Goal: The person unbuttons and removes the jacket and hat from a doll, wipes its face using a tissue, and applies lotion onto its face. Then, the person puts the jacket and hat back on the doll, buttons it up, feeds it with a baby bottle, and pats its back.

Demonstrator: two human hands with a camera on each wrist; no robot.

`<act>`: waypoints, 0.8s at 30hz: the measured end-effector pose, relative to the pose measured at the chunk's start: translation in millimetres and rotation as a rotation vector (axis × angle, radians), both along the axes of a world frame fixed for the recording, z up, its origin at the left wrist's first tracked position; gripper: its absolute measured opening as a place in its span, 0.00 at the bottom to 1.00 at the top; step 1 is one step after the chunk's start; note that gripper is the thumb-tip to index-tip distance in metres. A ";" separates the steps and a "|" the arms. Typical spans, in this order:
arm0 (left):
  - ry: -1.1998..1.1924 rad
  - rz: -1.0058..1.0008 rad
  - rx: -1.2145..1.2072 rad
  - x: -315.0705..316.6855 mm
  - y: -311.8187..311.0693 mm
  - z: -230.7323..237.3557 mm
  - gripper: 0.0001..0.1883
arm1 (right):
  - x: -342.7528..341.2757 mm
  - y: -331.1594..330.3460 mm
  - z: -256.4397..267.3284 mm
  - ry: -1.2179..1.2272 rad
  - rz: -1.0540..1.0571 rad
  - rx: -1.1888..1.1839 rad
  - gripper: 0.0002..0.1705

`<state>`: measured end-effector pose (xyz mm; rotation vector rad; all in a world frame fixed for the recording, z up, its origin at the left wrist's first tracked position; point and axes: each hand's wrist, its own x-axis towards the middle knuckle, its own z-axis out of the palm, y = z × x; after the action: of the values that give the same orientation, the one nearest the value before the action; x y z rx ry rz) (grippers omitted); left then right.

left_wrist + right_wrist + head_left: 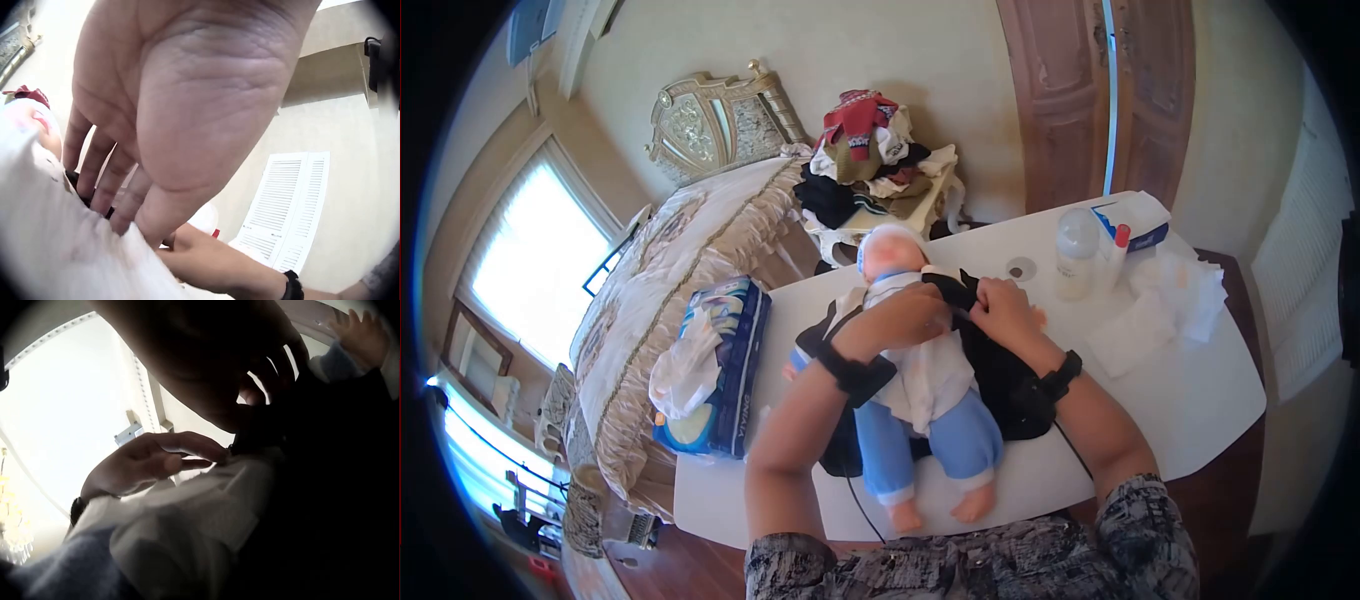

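Observation:
A baby doll in a white cap, white top [935,375] and blue trousers [965,437] lies face up on a black garment [1000,385]. My left hand [915,315] reaches over its chest, fingers extended, fingertips at the black cloth's edge beside the white top. In the left wrist view that hand [187,119] has long, fairly straight fingers, partly behind the white cloth. My right hand [1005,312] pinches the black garment at the doll's shoulder. Seen from the right wrist, the cloth under that hand [206,362] is very dark. A doll's hand [369,340] shows beyond it.
The white table [1090,440] carries a blue pack [735,390] with white tissue at left. At right stand a bottle [1075,255], a red-capped tube [1117,255], a box [1138,220] and white sheets [1135,330]. Clothes [865,165] are heaped on a stand behind.

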<state>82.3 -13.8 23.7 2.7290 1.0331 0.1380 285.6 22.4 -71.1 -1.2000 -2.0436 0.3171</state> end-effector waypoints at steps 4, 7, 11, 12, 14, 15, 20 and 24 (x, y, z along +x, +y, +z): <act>0.297 0.106 0.013 19.7 23.9 -12.3 0.19 | 19.7 9.0 9.5 0.480 0.005 -0.267 0.05; 0.298 0.141 0.166 24.7 38.5 -31.2 0.25 | 19.5 25.5 -13.6 0.778 0.017 -0.377 0.07; 0.365 0.091 0.239 42.7 50.8 -31.3 0.29 | 16.3 33.5 -21.1 0.732 0.034 -0.494 0.13; 0.388 0.072 0.249 44.9 54.4 -30.4 0.29 | 15.9 34.8 -22.5 0.697 0.037 -0.478 0.15; 0.384 0.037 0.175 42.8 71.4 -36.1 0.30 | 23.6 27.7 -13.5 0.568 0.063 -0.470 0.16; 0.381 0.017 0.137 42.4 79.0 -41.0 0.31 | 27.8 24.9 -10.0 0.504 0.074 -0.465 0.16; 0.395 0.006 -0.014 66.5 77.6 -39.1 0.36 | 38.6 32.6 -21.7 0.478 0.023 -0.434 0.20; 0.314 0.000 0.005 73.3 80.7 -44.3 0.38 | 36.2 38.8 -27.7 0.489 -0.021 -0.465 0.21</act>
<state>155.5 66.9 -20.6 2.8140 1.1079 -0.2980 321.8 61.2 -98.8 -1.2537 -1.5696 1.0121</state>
